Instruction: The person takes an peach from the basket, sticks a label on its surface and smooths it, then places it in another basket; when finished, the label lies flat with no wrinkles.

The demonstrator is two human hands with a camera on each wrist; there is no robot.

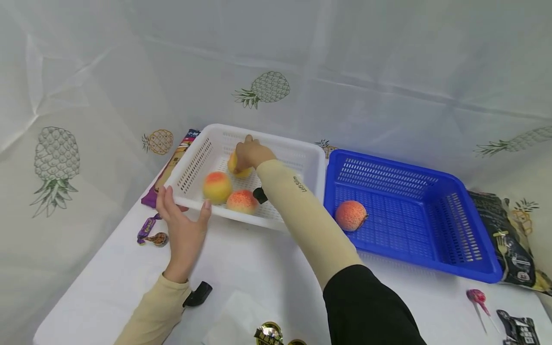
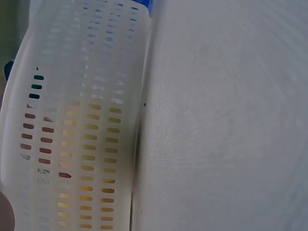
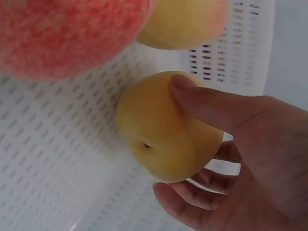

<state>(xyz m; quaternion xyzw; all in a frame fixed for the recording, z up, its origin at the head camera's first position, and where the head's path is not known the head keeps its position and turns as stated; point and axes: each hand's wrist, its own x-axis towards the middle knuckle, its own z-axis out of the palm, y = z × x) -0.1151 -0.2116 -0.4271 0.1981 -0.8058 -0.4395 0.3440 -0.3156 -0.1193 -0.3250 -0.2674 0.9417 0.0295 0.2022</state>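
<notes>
My right hand (image 1: 253,154) reaches into the white basket (image 1: 267,221) and holds a yellow peach (image 3: 159,130) low over the perforated floor. Its thumb lies on top of the peach, and the other fingers curl round the side. Nearby in the basket are a red-and-yellow peach (image 1: 217,187) and a red-speckled round fruit (image 1: 241,201). My left hand (image 1: 185,235) grips the basket's near left corner, thumb at the front rim and fingers at the left side. In the left wrist view, only a fingertip (image 2: 6,214) shows at the rim.
To the right stands a blue basket (image 1: 401,258) with a reddish round fruit (image 1: 351,215). Snack bags (image 1: 504,239) lie beyond it. Wrapped candies (image 1: 148,227) and a long packet (image 1: 172,165) lie at left, lollipops (image 1: 476,295) front right, gold-wrapped sweets (image 1: 269,333) in front.
</notes>
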